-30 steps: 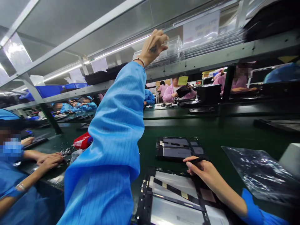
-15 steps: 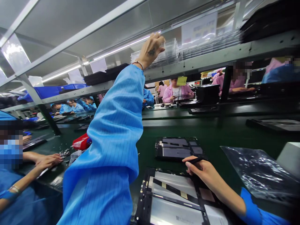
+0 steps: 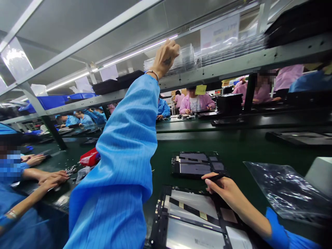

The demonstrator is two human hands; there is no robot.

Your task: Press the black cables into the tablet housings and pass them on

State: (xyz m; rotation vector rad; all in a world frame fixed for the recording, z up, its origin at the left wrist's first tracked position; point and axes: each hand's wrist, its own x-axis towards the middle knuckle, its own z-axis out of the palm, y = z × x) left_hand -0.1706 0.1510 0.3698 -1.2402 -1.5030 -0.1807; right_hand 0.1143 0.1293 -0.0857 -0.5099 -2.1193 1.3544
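Note:
My left hand [image 3: 166,57] is raised to the overhead shelf, beside stacked clear plastic trays [image 3: 187,57]. Its fingers are curled closed, and whatever they hold, if anything, is hidden. Low on the right, my right hand [image 3: 227,186] pinches a slim black pen-like tool [image 3: 217,177]. Below and left of that hand lies an opened tablet [image 3: 193,238], showing silver battery cells and black tape strips. A second opened tablet [image 3: 194,168] rests just behind it, close to the tool's tip.
A clear plastic bag [image 3: 280,188] lies to the right by a pale box [image 3: 321,174]. On the left, a co-worker's hands [image 3: 53,179] rest near small scattered parts [image 3: 71,169] and a red packet [image 3: 89,157]. The metal shelf [image 3: 220,64] crosses above the green bench [image 3: 249,148].
My left hand has shifted slightly left and down, its fingers curling tighter. The right hand stays put. At the left, another person's hands have come further into view.

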